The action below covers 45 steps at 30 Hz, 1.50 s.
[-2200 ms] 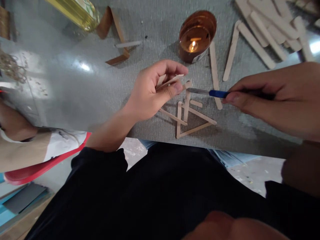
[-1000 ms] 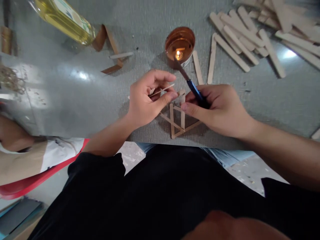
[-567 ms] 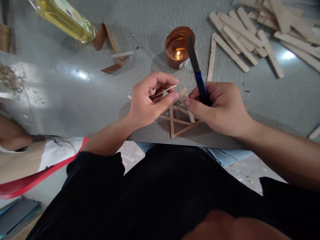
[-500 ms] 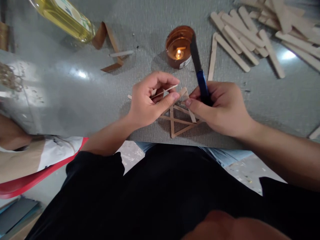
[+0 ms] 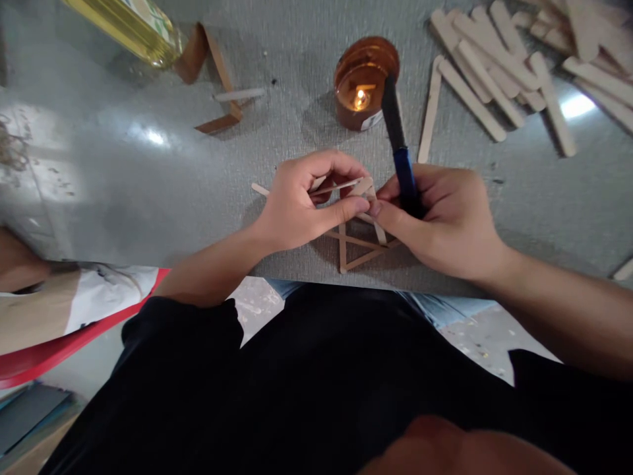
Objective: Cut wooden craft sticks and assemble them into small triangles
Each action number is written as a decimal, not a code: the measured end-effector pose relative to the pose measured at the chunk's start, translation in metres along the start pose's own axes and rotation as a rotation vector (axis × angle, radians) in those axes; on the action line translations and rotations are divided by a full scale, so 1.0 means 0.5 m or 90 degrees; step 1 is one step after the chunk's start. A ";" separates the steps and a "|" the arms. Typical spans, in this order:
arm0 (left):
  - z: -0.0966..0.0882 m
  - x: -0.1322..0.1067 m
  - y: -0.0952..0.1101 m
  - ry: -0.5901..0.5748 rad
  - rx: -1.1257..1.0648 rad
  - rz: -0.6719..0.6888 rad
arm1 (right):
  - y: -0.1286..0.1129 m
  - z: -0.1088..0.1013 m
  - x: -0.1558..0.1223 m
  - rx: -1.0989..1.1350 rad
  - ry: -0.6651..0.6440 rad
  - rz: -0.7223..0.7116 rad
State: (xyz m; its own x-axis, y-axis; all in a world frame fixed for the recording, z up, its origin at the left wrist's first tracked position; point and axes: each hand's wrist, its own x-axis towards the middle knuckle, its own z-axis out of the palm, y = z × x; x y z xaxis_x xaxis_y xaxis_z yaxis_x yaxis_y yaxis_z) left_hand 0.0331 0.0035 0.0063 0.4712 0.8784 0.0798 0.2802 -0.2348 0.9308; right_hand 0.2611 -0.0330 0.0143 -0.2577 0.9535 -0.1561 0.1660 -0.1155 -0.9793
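My left hand [image 5: 301, 201] is closed on thin wooden sticks [image 5: 341, 187], pinched between thumb and fingers just above a star-like frame of sticks [image 5: 357, 249] lying near the table's front edge. My right hand [image 5: 440, 214] is closed on a knife with a blue handle [image 5: 404, 171]; its dark blade points away from me toward a lit candle in a brown jar [image 5: 363, 82]. The thumb and forefinger of my right hand also touch a stick of the frame, right against my left thumb.
A pile of several flat wooden sticks [image 5: 499, 59] lies at the back right. A bottle of yellow liquid [image 5: 128, 26] and bent brown strips [image 5: 212, 72] sit at the back left. Another person's arm [image 5: 30, 277] is at the left. The grey table [image 5: 148, 178] ends just before my lap.
My right hand brought the knife from the right, dipped its blade at the candle, then swung it upright and closed in against my left hand over the frame.
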 end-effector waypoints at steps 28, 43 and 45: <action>-0.008 0.002 0.014 -0.032 -0.006 0.048 | -0.005 -0.009 -0.006 -0.074 -0.017 -0.044; 0.002 -0.003 0.008 0.011 -0.016 0.146 | 0.006 0.001 -0.013 -0.064 0.040 -0.073; -0.004 -0.001 0.007 -0.028 -0.060 0.145 | 0.004 -0.001 -0.012 -0.071 0.035 -0.072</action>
State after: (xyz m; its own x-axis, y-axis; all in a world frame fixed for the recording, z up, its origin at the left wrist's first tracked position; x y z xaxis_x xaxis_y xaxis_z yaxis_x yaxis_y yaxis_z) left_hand 0.0324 0.0028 0.0102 0.5493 0.7880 0.2781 0.0842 -0.3834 0.9197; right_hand 0.2634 -0.0388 0.0136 -0.2283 0.9730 -0.0349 0.2437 0.0224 -0.9696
